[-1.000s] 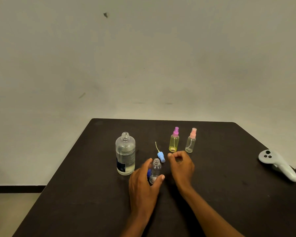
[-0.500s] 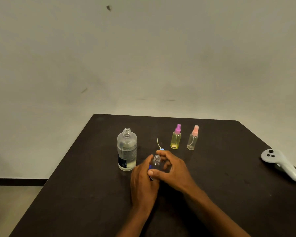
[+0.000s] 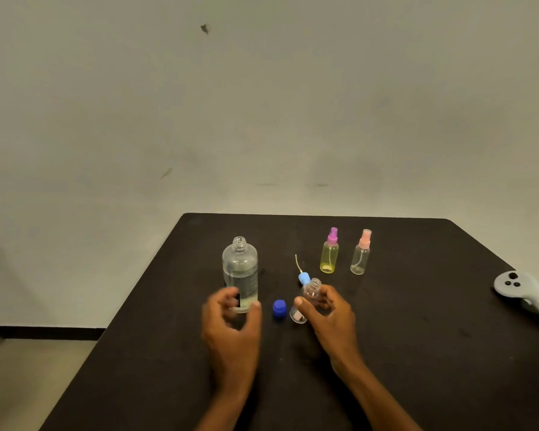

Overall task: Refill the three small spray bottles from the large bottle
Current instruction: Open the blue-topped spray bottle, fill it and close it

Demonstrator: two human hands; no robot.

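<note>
The large clear bottle [image 3: 240, 272] stands uncapped on the dark table [image 3: 417, 353], partly filled. My left hand [image 3: 232, 325] is blurred, fingers spread around the bottle's base, thumb and fingers on either side; contact is unclear. My right hand [image 3: 327, 315] grips a small clear spray bottle [image 3: 308, 298] with no top, tilted. Its light blue spray head with tube [image 3: 303, 276] lies just behind. A dark blue cap [image 3: 279, 307] sits between my hands. A yellow bottle with purple sprayer [image 3: 330, 253] and a clear bottle with pink sprayer [image 3: 361, 255] stand upright further back.
A grey handheld controller [image 3: 526, 295] lies at the table's right edge. The table's left edge runs diagonally near my left arm, with floor below. A plain wall rises behind the table's far edge.
My right hand took over the small open bottle from my left hand. My left hand let go and moved left to the large bottle, uncovering the dark blue cap.
</note>
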